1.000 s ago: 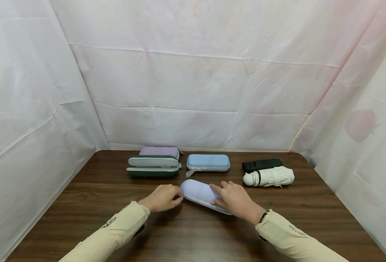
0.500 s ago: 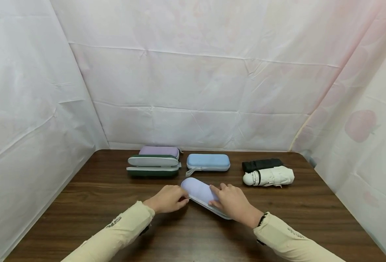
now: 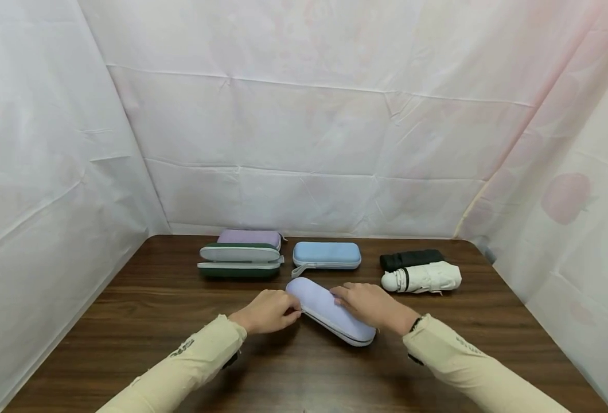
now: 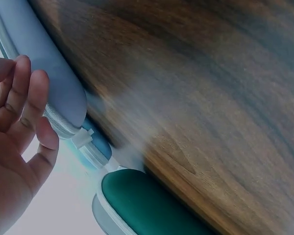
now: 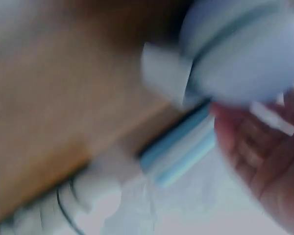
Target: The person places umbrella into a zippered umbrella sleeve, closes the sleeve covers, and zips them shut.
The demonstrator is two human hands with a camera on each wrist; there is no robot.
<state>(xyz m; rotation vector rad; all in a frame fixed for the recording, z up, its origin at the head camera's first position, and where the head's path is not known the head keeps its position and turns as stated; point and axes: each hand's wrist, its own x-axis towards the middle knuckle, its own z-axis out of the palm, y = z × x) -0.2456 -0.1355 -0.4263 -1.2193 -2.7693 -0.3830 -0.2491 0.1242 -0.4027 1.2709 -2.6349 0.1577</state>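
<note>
A lavender zippered case [image 3: 330, 310] lies slantwise on the table, its near end toward the right. At its left end my left hand [image 3: 270, 311] has curled fingers on the zipper seam; in the left wrist view the thumb and fingertips [image 4: 19, 66] come together there, and the zipper pull is hidden. My right hand [image 3: 371, 304] holds the case from its far right side, fingers across the top. The right wrist view is blurred and shows the case end [image 5: 245, 54] with a dark gap along its seam, a pale tab [image 5: 166, 73] and my bent fingers close by.
Behind stands a blue case [image 3: 327, 254] with a wrist strap. To its left is a partly open dark green case [image 3: 239, 269] with a grey lining, in front of a purple case [image 3: 247, 237]. A white folded umbrella [image 3: 428, 278] and a black one [image 3: 409, 260] lie at right.
My left hand has shifted right along with the seam. The case has turned, its near end swinging out into view. My right hand has moved up toward its far side.
</note>
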